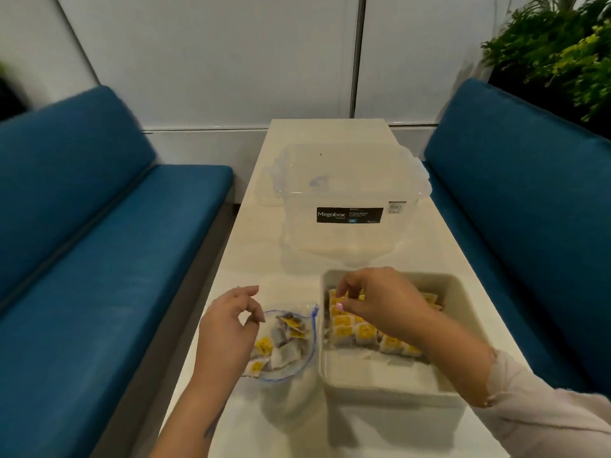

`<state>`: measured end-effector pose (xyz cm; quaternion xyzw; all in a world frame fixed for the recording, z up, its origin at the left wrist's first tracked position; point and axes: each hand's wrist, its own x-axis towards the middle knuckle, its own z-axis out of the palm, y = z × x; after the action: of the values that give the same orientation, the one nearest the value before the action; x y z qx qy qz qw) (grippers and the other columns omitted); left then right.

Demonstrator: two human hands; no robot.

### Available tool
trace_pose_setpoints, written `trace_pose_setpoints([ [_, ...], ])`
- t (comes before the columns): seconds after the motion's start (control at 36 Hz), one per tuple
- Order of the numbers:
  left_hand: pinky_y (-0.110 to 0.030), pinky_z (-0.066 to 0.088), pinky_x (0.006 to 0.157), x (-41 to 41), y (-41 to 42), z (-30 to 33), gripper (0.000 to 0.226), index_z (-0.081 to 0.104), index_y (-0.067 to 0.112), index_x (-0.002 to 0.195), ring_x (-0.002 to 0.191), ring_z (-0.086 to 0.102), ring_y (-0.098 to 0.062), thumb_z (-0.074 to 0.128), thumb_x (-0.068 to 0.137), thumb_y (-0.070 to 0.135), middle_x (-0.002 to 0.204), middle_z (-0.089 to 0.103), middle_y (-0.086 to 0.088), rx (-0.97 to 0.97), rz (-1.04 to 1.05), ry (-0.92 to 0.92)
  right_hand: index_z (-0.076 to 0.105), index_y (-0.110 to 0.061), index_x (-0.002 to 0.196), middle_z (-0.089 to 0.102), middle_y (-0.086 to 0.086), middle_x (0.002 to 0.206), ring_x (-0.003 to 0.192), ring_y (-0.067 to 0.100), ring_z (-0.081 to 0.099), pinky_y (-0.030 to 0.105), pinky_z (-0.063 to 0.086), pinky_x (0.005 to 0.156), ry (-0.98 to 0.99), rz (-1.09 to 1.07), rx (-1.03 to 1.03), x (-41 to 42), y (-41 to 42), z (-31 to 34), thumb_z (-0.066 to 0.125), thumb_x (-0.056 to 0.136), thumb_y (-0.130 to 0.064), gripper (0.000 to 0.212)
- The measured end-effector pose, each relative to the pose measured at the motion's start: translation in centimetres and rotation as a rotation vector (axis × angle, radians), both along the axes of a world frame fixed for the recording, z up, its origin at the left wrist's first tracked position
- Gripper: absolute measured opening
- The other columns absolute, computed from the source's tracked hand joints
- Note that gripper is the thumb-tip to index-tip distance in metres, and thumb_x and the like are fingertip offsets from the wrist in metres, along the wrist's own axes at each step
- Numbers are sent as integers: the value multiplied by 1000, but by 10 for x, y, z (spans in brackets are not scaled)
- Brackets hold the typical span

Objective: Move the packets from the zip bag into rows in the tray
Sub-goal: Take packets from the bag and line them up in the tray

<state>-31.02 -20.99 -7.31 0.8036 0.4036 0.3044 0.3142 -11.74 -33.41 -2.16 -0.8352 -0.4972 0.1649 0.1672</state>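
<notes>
A booth seating nook, like one in a café or office lounge: two blue upholstered benches (109, 226) face each other across a narrow white table (251, 233), with pale wall panels (211, 57) behind and leafy plants (558, 51) beside.

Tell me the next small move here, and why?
Probably the left hand should dip into the zip bag and pinch another packet. It hovers at the bag's mouth holding nothing, loose packets remain inside, and the right hand is busy over the rows in the tray, whose near part looks unfilled.
</notes>
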Motion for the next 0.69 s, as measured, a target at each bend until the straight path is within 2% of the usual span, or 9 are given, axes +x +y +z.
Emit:
trace_pose_setpoints([
  [0.08, -22, 35, 88, -12, 0, -8, 44, 59, 28, 54, 114, 53, -12, 60, 72, -12, 115, 59, 13, -61, 17, 71, 68, -31, 100, 66, -11, 91, 78, 7, 55, 25, 46, 72, 5, 67, 1, -14, 16, -3, 65, 85, -38, 16],
  [0.17, -19, 34, 93, -19, -1, -19, 43, 66, 34, 63, 123, 47, -12, 60, 77, -6, 131, 52, 10, -116, -34, 163, 67, -32, 102, 68, -11, 93, 85, 10, 58, 26, 47, 76, 0, 99, -14, -30, 28, -9, 65, 85, -39, 18],
  [0.25, -17, 33, 99, -23, 0, -29, 38, 71, 33, 95, 128, 43, -14, 60, 80, 0, 142, 44, 5, -141, -79, 230, 67, -33, 105, 70, -8, 99, 93, 15, 62, 26, 46, 74, -70, 124, -50, -47, 38, -18, 59, 88, -35, 19],
  [0.31, -15, 28, 103, -24, 0, -34, 46, 64, 26, 118, 130, 41, -14, 60, 80, 0, 146, 41, 3, -157, -93, 269, 67, -33, 109, 69, -3, 104, 98, 21, 62, 28, 44, 72, -169, 178, -100, -59, 43, -25, 53, 90, -29, 23],
  [0.36, -11, 24, 101, -24, 0, -37, 58, 56, 25, 129, 131, 40, -11, 59, 78, -3, 146, 41, 5, -157, -101, 284, 65, -29, 112, 66, 4, 105, 99, 27, 62, 29, 39, 68, -305, 256, -176, -71, 47, -33, 50, 90, -18, 28],
  [0.44, -15, 29, 103, -25, -1, -39, 67, 51, 28, 134, 130, 40, -8, 55, 77, -8, 144, 41, 10, -167, -101, 279, 62, -16, 112, 65, 9, 106, 99, 31, 62, 31, 37, 67, -446, 384, -265, -83, 55, -42, 47, 87, -2, 32],
  [0.56, -8, 29, 91, -25, 1, -41, 70, 48, 33, 136, 112, 45, 4, 54, 79, -8, 144, 39, 16, -175, -114, 290, 61, -12, 113, 64, 7, 113, 102, 27, 63, 32, 38, 69, -548, 459, -331, -93, 68, -57, 48, 92, -4, 26],
  [0.64, -9, 31, 91, -27, 3, -43, 72, 48, 35, 135, 117, 45, 2, 53, 79, -9, 145, 38, 16, -176, -122, 286, 60, -11, 115, 63, 7, 117, 104, 25, 62, 32, 36, 68, -588, 442, -341, -96, 74, -66, 48, 94, -5, 25],
  [0.69, -10, 33, 92, -28, 4, -43, 71, 48, 34, 135, 113, 46, 2, 52, 79, -9, 145, 38, 16, -183, -129, 285, 59, -10, 115, 63, 7, 117, 104, 25, 62, 32, 35, 69, -586, 431, -348, -96, 76, -69, 48, 94, -6, 24],
])
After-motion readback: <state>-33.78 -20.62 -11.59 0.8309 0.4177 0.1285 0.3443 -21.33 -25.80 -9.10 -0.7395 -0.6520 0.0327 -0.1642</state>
